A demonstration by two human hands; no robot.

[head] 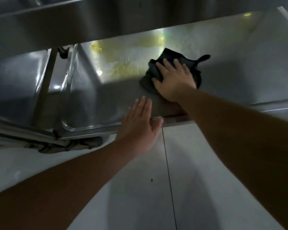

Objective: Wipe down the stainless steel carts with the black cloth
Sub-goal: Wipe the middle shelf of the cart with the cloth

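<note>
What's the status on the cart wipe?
Right hand pressing black cloth flat on lower shelf. Left hand open, braced on shelf's front edge. Yellowish patches beyond cloth. No obstruction.

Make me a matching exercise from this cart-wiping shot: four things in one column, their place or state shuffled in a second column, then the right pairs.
Things:
1. black cloth
2. right hand
3. left hand
4. floor tile

Places or states:
A. rests flat on the front edge of the lower cart shelf
B. pale, below the shelf's front edge
C. bunched on the shelf under a hand
D. presses down on the cloth, fingers spread

Pairs: 1-C, 2-D, 3-A, 4-B
</note>
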